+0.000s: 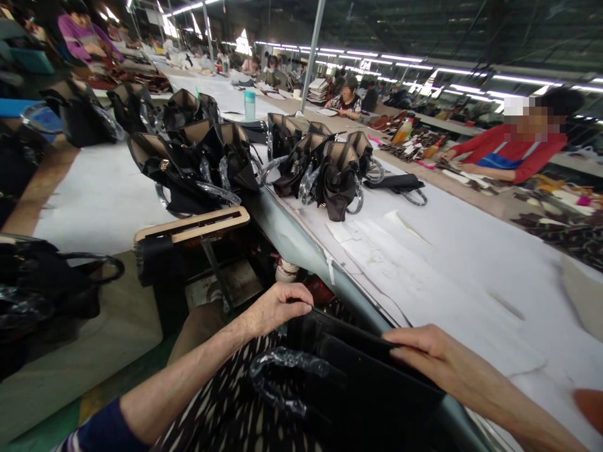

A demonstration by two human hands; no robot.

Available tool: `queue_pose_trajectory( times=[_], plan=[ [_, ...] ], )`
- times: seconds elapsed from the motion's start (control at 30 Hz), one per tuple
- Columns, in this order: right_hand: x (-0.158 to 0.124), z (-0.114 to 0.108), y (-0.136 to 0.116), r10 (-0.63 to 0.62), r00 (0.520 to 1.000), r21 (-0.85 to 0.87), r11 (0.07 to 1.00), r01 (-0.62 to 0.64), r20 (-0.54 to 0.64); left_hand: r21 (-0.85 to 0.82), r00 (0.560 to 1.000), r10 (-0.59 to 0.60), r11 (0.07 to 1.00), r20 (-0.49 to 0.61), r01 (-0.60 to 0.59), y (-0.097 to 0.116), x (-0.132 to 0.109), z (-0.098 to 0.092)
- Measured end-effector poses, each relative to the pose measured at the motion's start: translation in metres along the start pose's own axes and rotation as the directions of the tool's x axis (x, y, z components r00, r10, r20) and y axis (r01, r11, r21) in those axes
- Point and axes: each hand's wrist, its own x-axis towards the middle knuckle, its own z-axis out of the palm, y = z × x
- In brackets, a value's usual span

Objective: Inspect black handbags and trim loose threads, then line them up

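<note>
A black handbag [372,383] lies across my lap, its top edge facing away from me. One handle [271,376], wrapped in clear plastic, loops out on its left side. My left hand [285,304] pinches the far left corner of the top edge between thumb and fingers. Farther right, my right hand [424,351] grips the same edge, thumb on the near side. The bag's lower part runs out of view at the bottom.
Several black handbags [336,179] stand on the white-covered table [452,270]. A wooden-topped stand [193,226] rises at the left, near more bags [38,295]. A turquoise bottle [249,105] stands farther back. A person in red [513,144] works across the table.
</note>
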Motion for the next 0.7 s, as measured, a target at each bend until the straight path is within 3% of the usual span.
queue_pose_trajectory(
  times=[0.27,0.4,0.47,0.53,0.63,0.7],
  plan=[
    [-0.001,0.003,-0.003,-0.004,1.0,0.008,1.0,0.005,-0.02,0.154,0.997,0.06,0.987,-0.055,-0.051,0.0,-0.002,0.005],
    [-0.001,0.004,-0.005,-0.006,0.999,-0.026,1.0,0.005,-0.039,0.146,1.0,-0.022,0.989,0.005,0.021,0.005,0.002,0.0],
    [-0.001,0.004,-0.007,-0.007,0.999,-0.048,0.999,0.005,-0.044,0.227,0.996,-0.052,0.973,0.066,0.036,0.011,0.007,-0.002],
    [0.0,0.004,-0.01,-0.009,0.999,-0.071,0.997,0.007,-0.038,0.409,0.991,-0.055,0.912,0.12,0.001,0.019,0.011,-0.002],
    [0.0,0.004,-0.013,-0.019,1.0,-0.101,0.995,0.017,-0.021,0.698,0.986,-0.031,0.71,0.163,-0.093,0.029,0.018,0.002],
    [0.001,0.003,-0.014,-0.029,0.999,-0.112,0.993,0.027,-0.02,0.791,0.983,-0.015,0.596,0.185,-0.14,0.034,0.02,0.007]
  ],
)
